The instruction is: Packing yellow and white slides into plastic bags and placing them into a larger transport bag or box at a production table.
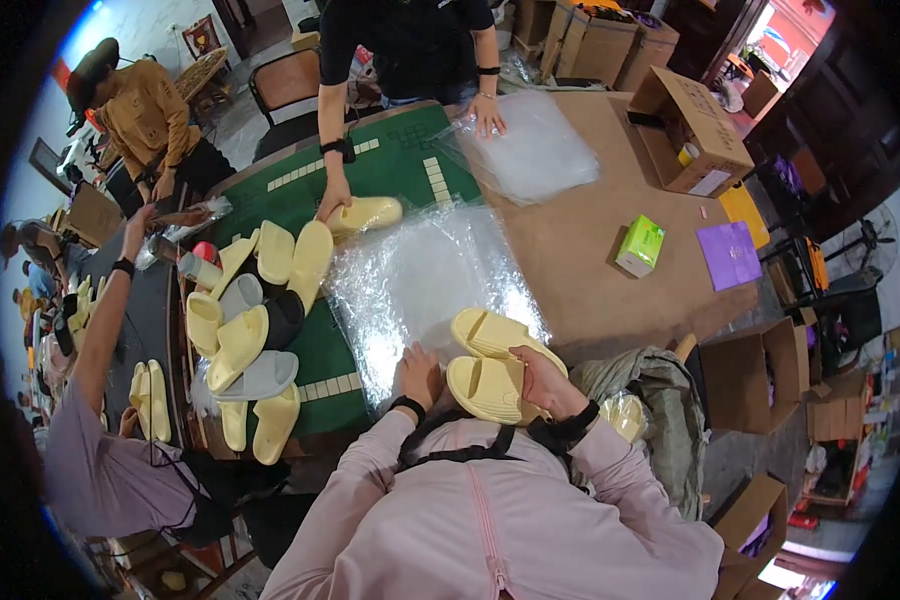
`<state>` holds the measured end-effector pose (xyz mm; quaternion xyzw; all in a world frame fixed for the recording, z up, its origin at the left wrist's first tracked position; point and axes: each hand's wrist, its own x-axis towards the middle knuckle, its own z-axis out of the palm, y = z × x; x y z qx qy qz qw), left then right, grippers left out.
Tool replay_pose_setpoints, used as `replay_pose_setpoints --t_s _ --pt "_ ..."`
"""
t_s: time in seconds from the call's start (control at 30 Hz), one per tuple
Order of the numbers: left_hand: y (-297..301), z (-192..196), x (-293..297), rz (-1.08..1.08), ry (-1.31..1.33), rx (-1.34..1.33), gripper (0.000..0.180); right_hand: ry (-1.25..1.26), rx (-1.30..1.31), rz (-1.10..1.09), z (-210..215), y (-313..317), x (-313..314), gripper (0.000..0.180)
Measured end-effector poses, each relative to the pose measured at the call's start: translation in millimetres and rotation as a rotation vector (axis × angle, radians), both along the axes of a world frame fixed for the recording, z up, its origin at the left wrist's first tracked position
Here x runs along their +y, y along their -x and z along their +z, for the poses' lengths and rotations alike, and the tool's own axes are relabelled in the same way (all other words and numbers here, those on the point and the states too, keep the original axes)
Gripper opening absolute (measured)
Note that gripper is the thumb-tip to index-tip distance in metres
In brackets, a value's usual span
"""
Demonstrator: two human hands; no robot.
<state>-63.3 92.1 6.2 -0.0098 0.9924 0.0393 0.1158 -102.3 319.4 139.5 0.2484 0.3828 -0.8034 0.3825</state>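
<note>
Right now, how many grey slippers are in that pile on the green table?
2. One grey slipper lies near the middle of the pile, and another grey slipper lies lower, toward the near edge. More may be hidden under the yellow slippers.

A pale pink long-sleeved jacket is worn, closed down the front by a zip of the same pink, with the sleeves drawn down to the wrists. A black band is seen at the wrist of the left hand, and a wider black cuff or band at the wrist of the right hand. Black straps are laid across the chest, just below the collar, and both hands are left bare
</note>
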Motion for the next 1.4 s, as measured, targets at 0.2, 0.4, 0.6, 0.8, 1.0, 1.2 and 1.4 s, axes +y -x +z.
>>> replay_pose_setpoints --t_s 0.2,0.4,0.6,0.8,1.0,1.2,1.4 --pt "-0.6 16.9 -17.5 -0.093 -0.271 0.269 0.036 0.008 -0.043 0.003 13.8 -0.3 -4.9 0.033" --pt "19.2 25.7 -17.3 0.256 -0.431 0.310 0.019 -0.018 0.010 -0.010 25.8 -5.2 -11.3 0.032" --pt "32.0 45.3 -9.6 0.531 -0.841 0.527 0.012 0.022 0.006 0.026 12.5 -5.5 -11.0 0.033" --pt "30.6 63.2 1.7 0.551 -0.950 0.441 0.010 0.047 0.025 0.034 8.9 -3.4 -15.3 0.030" --pt "23.1 80.8 7.6 0.272 -0.820 0.609 0.012 0.001 0.009 0.017 -2.8 6.8 -18.3 0.037" --pt "12.6 95.8 5.8 0.063 -0.710 0.649 0.011 0.035 -0.036 0.014 12.1 12.0 -21.3 0.050" --pt "0.6 97.6 15.0 -0.164 -0.608 0.504 0.010 0.264 0.022 -0.044 20.4 15.8 -27.0 0.039"
